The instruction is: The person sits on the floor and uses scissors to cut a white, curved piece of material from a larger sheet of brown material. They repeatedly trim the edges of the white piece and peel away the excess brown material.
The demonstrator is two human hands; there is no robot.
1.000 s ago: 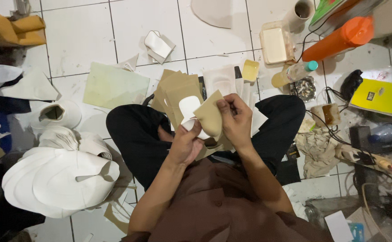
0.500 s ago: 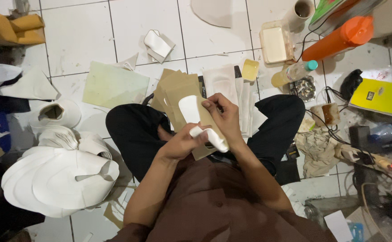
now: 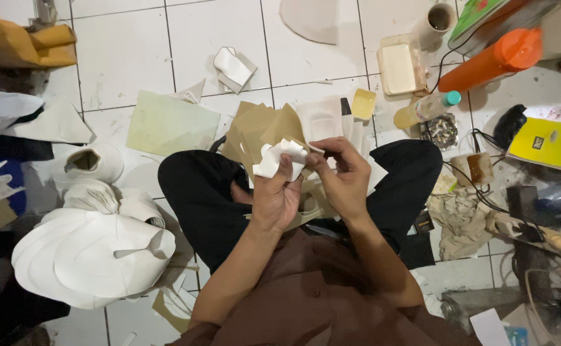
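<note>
The white tiled floor (image 3: 120, 64) carries everything here, and the person sits cross-legged on it in black trousers (image 3: 197, 192) and a brown shirt (image 3: 319, 301). To the person's left lies a big stack of white curved cut-outs (image 3: 88, 256), with a rolled white piece (image 3: 91, 163) just above it. A pale green sheet (image 3: 171, 125) lies flat ahead of the left knee, and tan cardboard pieces (image 3: 258, 131) are spread in front of the lap, partly under the hands. Far to the right sit an orange cylinder (image 3: 492, 57), a yellow booklet (image 3: 549, 144) and a crumpled beige cloth (image 3: 463, 221); a square cream container (image 3: 399, 67) and a small bottle with a teal cap (image 3: 424, 109) stand nearer the middle. Above the lap, the left hand (image 3: 274, 198) has its grip closed around a small white crumpled piece (image 3: 280, 157), thumb pressed on its lower edge, holding it raised over the cardboard between the knees. The right hand (image 3: 344, 176) meets it from the other side, fingertips (image 3: 319, 154) pinching the piece's right edge. Both hands touch the same white piece, and they sit close together.
</note>
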